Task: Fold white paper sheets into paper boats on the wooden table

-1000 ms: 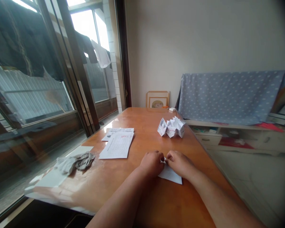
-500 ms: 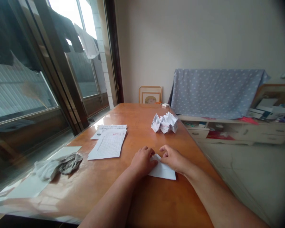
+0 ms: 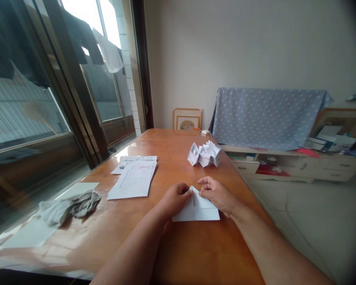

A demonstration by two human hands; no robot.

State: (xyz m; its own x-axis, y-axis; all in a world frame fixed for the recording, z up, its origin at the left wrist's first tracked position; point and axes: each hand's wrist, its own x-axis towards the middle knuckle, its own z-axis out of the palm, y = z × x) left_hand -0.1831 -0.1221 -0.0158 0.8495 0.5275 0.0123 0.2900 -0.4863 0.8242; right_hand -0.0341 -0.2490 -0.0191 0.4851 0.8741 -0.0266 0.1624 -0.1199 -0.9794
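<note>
left hand (image 3: 177, 198) pinching folded sheet (image 3: 202, 213) at 10 o'clock edge; right hand (image 3: 217, 194) part-spread, against 2 o'clock edge; risk: uneven pressure may skew folds

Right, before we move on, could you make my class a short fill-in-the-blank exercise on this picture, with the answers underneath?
1. The left hand and right hand are on a folded white sheet made of ____.
2. The printed sheets lie on the table to the ____ of the folded shapes.
3. The crumpled grey cloth lies nearer the ____ hand than the other.
4. The patterned blue cover hangs on the ____ side of the picture.

Missing words: paper; left; left; right.
</note>
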